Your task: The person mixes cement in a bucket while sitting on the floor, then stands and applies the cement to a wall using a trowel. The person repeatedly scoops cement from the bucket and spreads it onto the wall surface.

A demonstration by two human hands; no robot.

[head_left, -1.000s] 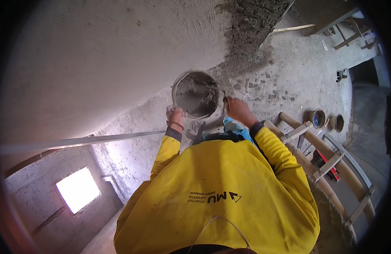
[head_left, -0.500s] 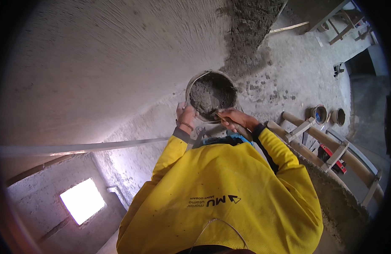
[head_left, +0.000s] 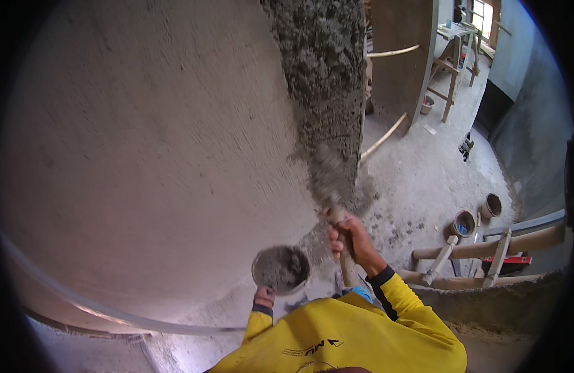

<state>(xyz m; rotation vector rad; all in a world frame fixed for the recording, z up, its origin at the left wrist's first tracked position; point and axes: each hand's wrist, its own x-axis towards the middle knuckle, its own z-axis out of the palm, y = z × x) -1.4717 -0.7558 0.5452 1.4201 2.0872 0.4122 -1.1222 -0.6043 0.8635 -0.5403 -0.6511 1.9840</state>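
My right hand (head_left: 356, 241) grips the handle of a trowel (head_left: 330, 180), its blade smeared by motion and held against the lower part of a strip of wet grey mortar (head_left: 327, 68) on the wall. At the lower left, my left hand (head_left: 264, 296) is closed on the near rim of a round bucket (head_left: 297, 288). Grey mortar (head_left: 276, 264) lies inside that bucket. The bucket is below and to the left of the trowel.
A pale plastered wall (head_left: 156, 137) fills the left. On the right are a wooden ladder (head_left: 473, 256), two small buckets (head_left: 463, 225) and a red level (head_left: 517, 260). Farther off stands a wooden trestle (head_left: 451, 68). A long metal straightedge (head_left: 122, 320) crosses the lower left.
My right hand has lifted the trowel out of the bucket and moved it up to the mortar strip. My left hand still holds the bucket. The view has tilted up toward the wall.
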